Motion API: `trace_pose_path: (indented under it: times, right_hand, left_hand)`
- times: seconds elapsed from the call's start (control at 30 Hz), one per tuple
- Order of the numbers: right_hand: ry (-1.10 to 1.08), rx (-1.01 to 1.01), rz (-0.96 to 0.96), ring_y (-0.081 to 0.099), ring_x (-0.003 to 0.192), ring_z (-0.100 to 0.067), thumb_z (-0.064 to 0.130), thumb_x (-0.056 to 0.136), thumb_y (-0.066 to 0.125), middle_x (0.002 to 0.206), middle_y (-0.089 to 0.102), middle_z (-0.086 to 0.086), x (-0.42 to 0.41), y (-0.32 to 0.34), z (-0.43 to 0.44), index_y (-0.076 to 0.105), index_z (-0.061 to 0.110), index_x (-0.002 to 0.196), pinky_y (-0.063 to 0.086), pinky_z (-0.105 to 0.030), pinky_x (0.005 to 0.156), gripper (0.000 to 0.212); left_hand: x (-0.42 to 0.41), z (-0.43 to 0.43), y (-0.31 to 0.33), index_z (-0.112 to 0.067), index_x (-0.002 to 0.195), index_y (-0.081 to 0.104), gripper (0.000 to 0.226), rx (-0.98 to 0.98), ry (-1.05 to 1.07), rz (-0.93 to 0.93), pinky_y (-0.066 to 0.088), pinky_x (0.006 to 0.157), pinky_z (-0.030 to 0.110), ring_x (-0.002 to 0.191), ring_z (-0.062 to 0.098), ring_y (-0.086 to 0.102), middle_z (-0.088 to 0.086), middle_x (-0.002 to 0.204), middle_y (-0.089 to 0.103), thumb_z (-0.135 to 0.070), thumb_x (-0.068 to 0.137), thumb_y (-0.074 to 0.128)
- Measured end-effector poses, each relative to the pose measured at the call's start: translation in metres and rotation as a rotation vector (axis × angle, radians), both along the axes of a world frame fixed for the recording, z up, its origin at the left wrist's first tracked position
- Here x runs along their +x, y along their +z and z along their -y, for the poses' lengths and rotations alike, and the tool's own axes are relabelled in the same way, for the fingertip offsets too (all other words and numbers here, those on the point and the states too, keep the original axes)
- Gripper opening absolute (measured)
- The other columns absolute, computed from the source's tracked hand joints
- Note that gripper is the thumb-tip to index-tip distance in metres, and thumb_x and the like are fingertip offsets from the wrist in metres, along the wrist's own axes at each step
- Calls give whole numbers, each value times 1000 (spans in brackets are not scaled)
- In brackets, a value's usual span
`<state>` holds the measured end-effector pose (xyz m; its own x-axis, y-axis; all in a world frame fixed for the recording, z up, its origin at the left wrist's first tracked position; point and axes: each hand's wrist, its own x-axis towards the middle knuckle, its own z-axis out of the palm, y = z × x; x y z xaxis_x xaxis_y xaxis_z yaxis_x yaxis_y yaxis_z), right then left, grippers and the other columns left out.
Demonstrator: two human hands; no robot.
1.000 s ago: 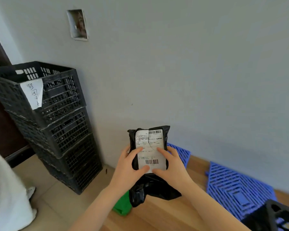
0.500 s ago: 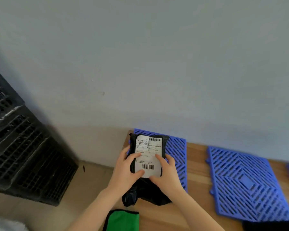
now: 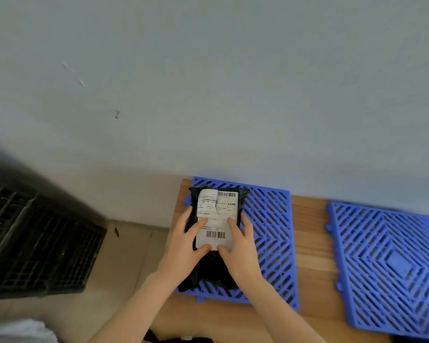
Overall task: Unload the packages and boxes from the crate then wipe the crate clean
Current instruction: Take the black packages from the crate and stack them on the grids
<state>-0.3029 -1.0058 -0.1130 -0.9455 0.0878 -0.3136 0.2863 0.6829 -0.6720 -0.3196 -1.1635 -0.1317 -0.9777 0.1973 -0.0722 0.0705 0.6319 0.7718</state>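
The black package (image 3: 209, 268) is gripped by the left hand (image 3: 183, 251) and right hand (image 3: 242, 251), fingers curled round its sides, thumbs pressed on its label (image 3: 216, 219), over a blue grid mat (image 3: 270, 231) on the table (image 3: 307, 243). Black crates (image 3: 35, 238) are seen at nine o'clock.

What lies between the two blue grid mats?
Only a bare strip of the wooden surface separates the left mat from the right mat, in the head view.
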Motion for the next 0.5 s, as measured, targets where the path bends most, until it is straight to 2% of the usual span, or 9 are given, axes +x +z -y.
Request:
trace_pose_path:
  times: [0.13,0.37,0.5]
  right_hand:
    - [2,-12,-14,9,146,-13,16,94,58,159,-8,8,-13,-11,1,18,21,152,28,-28,115,70]
    - [-9,-5,0,12,146,-18,14,95,57,160,-7,2,-39,-15,0,17,18,152,29,-31,114,70]
    - [-5,11,9,15,146,-19,14,95,57,160,-7,-1,-48,-13,0,16,17,152,29,-30,114,71]
  left_hand:
    - [-14,2,-9,-17,142,49,63,-2,-26,-11,24,120,36,149,13,16,-11,156,12,-18,85,75]
    - [-46,0,-14,-16,143,48,63,-3,-56,60,18,121,33,150,17,13,-1,160,13,-16,86,74]
    - [-55,0,-13,-16,144,46,64,-30,-82,43,15,117,24,148,14,16,-10,155,16,-18,86,73]
